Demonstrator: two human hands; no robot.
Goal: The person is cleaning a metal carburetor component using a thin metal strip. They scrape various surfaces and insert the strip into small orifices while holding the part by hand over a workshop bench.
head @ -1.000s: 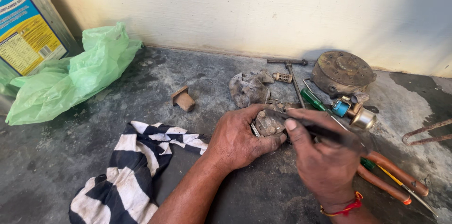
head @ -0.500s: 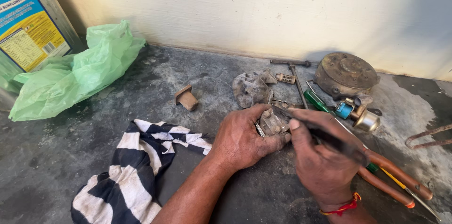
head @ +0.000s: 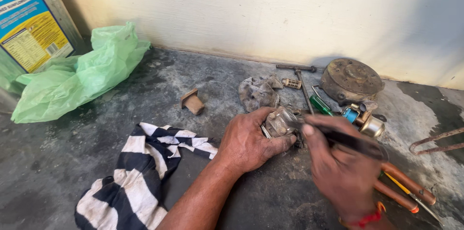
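My left hand (head: 249, 140) grips a small greasy metal engine part (head: 279, 121) against the concrete floor. My right hand (head: 340, 169), a red thread band at its wrist, holds a dark-handled tool (head: 350, 141) like a pen; its tip meets the part. The right hand is blurred. Fingers cover much of the part.
A black-and-white striped cloth (head: 140, 172) lies by my left forearm. Beyond the hands are a dirty rag (head: 257, 93), a small wooden block (head: 193, 102), a T-handle wrench (head: 302, 82), a round rusty cover (head: 351, 81), a brass fitting (head: 366, 119) and orange-handled pliers (head: 403, 189). A green plastic bag (head: 79, 77) and an oil tin (head: 29, 22) stand left.
The view has shifted slightly. My right hand has moved a little with the tool at the part. The left hand keeps its grip.
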